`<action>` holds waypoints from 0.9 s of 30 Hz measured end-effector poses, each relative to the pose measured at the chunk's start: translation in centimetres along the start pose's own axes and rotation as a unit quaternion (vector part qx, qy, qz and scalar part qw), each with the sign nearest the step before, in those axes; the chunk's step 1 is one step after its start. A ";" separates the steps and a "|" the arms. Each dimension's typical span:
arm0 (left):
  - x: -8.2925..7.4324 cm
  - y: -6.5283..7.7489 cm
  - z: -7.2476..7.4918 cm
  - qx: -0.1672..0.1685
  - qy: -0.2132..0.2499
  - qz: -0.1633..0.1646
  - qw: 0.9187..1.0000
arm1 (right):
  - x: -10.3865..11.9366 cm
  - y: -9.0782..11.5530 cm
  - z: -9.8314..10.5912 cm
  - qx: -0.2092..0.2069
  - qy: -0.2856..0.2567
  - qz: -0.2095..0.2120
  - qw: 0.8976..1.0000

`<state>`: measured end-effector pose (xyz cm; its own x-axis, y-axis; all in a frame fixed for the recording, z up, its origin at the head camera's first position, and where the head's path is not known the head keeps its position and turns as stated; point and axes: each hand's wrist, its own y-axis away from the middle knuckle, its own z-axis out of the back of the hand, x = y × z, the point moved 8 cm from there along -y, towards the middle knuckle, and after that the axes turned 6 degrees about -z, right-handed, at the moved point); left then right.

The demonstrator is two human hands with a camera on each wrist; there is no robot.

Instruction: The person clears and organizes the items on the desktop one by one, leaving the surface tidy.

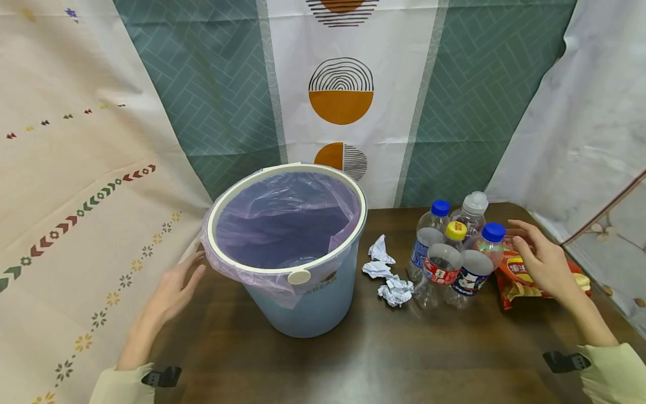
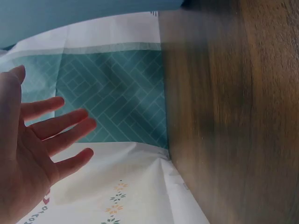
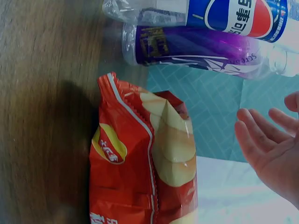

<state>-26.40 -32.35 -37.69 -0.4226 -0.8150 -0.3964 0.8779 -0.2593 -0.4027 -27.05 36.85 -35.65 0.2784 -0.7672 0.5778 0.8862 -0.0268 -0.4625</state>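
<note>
Snack bag (image 3: pixel 145 158) is lying nr R edge of table (image 1: pixel 404 359), R of the btls (image 1: pixel 444 255); R hand (image 1: pixel 547 269) is hovering above it, fingers loosely extended, thumb apart. L hand (image 1: pixel 171 289) is hanging just beside bin (image 1: pixel 308 311), fingers spread. Tabletop's running wide in front. Bin's showing "EBEAR", Pepsi btl (image 3: pixel 243 14) its logo, purple btl (image 3: pixel 201 49) "Scream".
</note>
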 end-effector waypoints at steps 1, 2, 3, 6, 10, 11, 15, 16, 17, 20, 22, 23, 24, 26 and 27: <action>0.0 0.0 0.1 -0.004 -0.001 0.001 1.000 | 0.0 0.0 0.1 -0.008 -0.005 -0.001 1.000; -0.1 0.0 0.1 -0.007 0.000 0.001 1.000 | 0.1 0.0 0.2 -0.014 -0.009 -0.003 1.000; -0.1 -0.1 0.1 -0.009 0.002 0.001 1.000 | 0.1 0.0 0.3 -0.020 -0.012 -0.005 1.000; -0.3 -0.1 0.3 -0.019 0.004 -0.002 1.000 | 0.2 0.3 0.5 -0.049 -0.029 -0.012 0.998; -0.4 0.0 0.6 -0.025 0.013 0.000 1.000 | 1.0 0.7 1.4 -0.119 -0.075 -0.009 0.990; -0.4 0.0 0.6 -0.026 0.018 0.002 0.999 | 1.5 0.9 1.8 -0.138 -0.090 -0.003 0.986; -0.3 0.1 0.9 -0.034 0.031 0.015 0.999 | 1.9 1.1 2.7 -0.193 -0.126 0.012 0.973; -0.4 0.1 1.0 -0.039 0.031 0.017 0.999 | 1.9 1.2 2.8 -0.201 -0.132 0.016 0.971; -0.5 0.1 1.1 -0.045 0.030 0.019 0.998 | 1.8 1.2 2.9 -0.207 -0.137 0.015 0.969; -0.9 0.1 1.5 -0.065 0.040 0.023 0.997 | 1.7 1.2 3.1 -0.218 -0.139 0.017 0.966; -1.3 0.0 1.8 -0.082 0.068 0.018 0.994 | 2.2 1.3 3.3 -0.227 -0.136 0.020 0.964; -1.5 0.0 2.0 -0.091 0.086 0.013 0.992 | 2.5 1.4 3.4 -0.231 -0.135 0.024 0.963; -1.8 0.0 2.1 -0.101 0.107 0.007 0.989 | 2.9 1.5 3.5 -0.236 -0.137 0.033 0.962; -2.5 -0.1 2.6 -0.121 0.150 -0.009 0.981 | 3.7 1.6 3.8 -0.247 -0.146 0.052 0.956; -2.9 -0.1 2.8 -0.130 0.171 -0.017 0.976 | 4.1 1.7 4.0 -0.255 -0.151 0.063 0.953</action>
<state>-24.61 -31.42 -34.20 -0.5394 -0.5760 -0.6143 0.7943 -0.1057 -0.5983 -22.90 36.24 -31.37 0.5332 -0.5671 0.6278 0.5650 -0.3136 -0.7631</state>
